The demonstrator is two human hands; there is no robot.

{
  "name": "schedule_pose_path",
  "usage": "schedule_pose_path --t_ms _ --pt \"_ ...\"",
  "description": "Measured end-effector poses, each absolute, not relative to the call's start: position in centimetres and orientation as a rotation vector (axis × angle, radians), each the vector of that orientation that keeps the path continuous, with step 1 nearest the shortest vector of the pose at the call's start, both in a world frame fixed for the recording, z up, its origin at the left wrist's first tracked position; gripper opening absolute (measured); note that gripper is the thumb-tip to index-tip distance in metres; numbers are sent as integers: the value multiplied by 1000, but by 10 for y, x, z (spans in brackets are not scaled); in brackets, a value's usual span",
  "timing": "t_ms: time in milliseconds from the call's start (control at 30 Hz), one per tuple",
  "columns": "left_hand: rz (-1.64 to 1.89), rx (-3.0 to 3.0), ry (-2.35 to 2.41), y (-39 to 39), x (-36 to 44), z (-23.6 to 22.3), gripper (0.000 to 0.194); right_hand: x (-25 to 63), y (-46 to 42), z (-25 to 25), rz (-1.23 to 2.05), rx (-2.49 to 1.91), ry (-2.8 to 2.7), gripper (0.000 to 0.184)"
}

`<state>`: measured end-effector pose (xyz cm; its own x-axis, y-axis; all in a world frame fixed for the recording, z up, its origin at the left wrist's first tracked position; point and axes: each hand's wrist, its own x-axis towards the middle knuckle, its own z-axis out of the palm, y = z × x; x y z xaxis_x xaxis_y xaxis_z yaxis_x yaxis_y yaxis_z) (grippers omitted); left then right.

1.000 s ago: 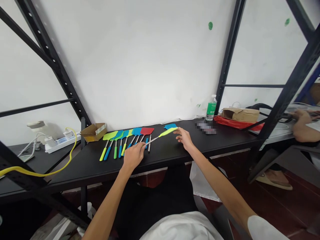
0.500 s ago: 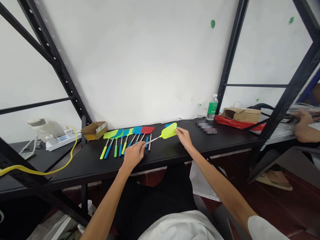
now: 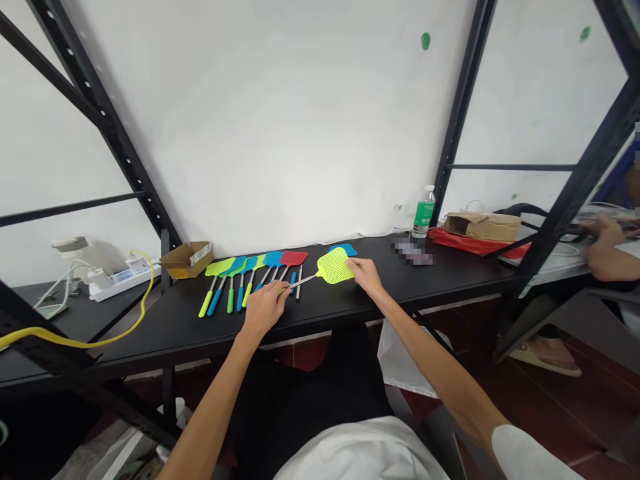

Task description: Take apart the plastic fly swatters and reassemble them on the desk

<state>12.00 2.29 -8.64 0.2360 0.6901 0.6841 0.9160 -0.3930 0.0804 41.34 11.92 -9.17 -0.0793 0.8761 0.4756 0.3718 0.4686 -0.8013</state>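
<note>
A yellow-green fly swatter [image 3: 334, 267] is held over the black table [image 3: 150, 327]. My left hand [image 3: 265, 308] grips its handle end, and a thin metal rod runs from there up to the head. My right hand [image 3: 367, 275] pinches the right edge of the mesh head, which faces the camera. A row of several fly swatters [image 3: 245, 270] in green, blue and red lies flat to the left. A blue swatter head [image 3: 347, 249] peeks out behind the held one.
A small cardboard box [image 3: 187, 259] sits at the back left. A green-labelled water bottle [image 3: 424, 213] stands by a black rack post [image 3: 453, 140]. A brown box on red cloth [image 3: 483, 227] lies right. Another person's hand [image 3: 606, 243] rests far right. A power strip [image 3: 125, 277] and yellow cable [image 3: 75, 343] are left.
The swatter head has turned from edge-on to flat, facing the camera. My right hand closed onto its edge and shifted slightly left. My left hand stayed on the handle.
</note>
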Motion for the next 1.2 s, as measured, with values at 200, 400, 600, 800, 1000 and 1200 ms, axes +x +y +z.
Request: schedule_pose_path --t_ms 200,400,600,800,1000,1200 --pt "-952 -2109 -1479 21 120 -86 24 411 117 -90 697 -1065 -1658 51" --pt "-1056 -2059 -1527 21 122 -85 24 430 114 -62 838 -808 -1694 58" --pt "-1174 -2094 -1524 25 118 -89 27 447 100 -37 552 -678 -1866 50" --pt "-1168 -2226 -1394 22 119 -85 26 446 108 -44 434 -758 -1820 32" --pt "-1206 -2306 -1313 23 118 -84 26 446 111 -49 479 -868 -1868 38" --pt "-1166 -2194 -1376 24 120 -87 23 439 110 -52 649 -896 -1839 42"
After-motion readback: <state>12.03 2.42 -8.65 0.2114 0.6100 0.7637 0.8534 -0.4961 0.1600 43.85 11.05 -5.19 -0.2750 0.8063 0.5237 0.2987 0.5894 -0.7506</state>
